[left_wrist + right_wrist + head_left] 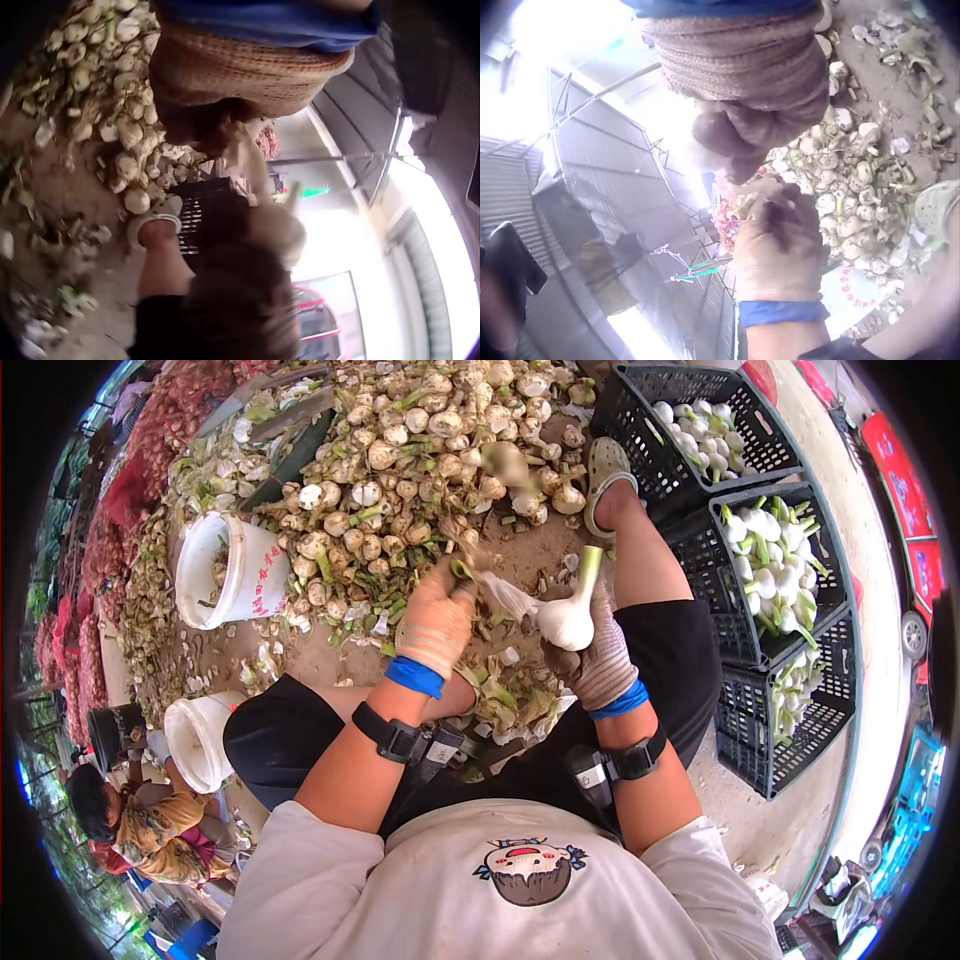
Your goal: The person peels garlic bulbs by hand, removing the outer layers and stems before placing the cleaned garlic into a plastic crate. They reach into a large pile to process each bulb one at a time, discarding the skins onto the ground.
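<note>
A white garlic bulb (pixel 566 622) with a short green stem stands upright in the right hand (pixel 600 655), whose gloved fingers curl round it from below. The gloved left hand (pixel 437 622) pinches loose husk (pixel 505 596) that stretches across to the bulb. In the left wrist view the left hand (pixel 240 82) is above and the pale bulb (pixel 277 229) is blurred below it. The right wrist view has the right hand (pixel 742 97) close to the left hand (pixel 780 247); the bulb is hard to make out there.
Untrimmed garlic (pixel 400 490) is heaped ahead. White buckets (pixel 255 575) stand at the left, and black crates (pixel 700 575) of cleaned bulbs line the right. Peelings (pixel 515 695) lie between the legs. Another person (pixel 160 820) sits at the lower left.
</note>
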{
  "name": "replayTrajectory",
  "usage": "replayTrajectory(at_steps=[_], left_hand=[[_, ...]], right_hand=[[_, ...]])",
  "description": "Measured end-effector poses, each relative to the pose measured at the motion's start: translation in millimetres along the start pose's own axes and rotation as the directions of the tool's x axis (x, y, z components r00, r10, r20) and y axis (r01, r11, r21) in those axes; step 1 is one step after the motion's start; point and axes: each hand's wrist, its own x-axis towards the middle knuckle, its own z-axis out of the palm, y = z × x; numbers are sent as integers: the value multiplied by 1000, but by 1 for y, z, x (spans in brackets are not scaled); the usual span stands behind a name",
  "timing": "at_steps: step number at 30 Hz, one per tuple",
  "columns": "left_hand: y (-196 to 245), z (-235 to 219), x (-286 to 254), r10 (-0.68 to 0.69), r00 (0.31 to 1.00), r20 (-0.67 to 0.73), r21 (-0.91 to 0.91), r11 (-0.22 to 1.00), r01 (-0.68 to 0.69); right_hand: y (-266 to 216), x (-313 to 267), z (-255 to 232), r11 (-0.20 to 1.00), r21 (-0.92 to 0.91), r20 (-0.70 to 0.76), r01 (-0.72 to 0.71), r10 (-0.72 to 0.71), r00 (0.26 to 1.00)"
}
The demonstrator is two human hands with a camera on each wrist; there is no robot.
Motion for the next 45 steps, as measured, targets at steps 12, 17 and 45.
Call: replayTrajectory(at_steps=[12, 17, 45], left_hand=[[21, 15, -38, 106, 928, 356, 419, 870, -260], [-11, -3, -27, -72, 778, 625, 282, 949, -138], [76, 3, 114, -267, 933, 239, 365, 916, 169]], right_hand=[[6, 19, -17, 982, -150, 5, 116, -117, 993], [-15, 18, -21, 967, 252, -159, -23, 65, 985], [-53, 38, 31, -555, -766, 629, 324, -542, 557]])
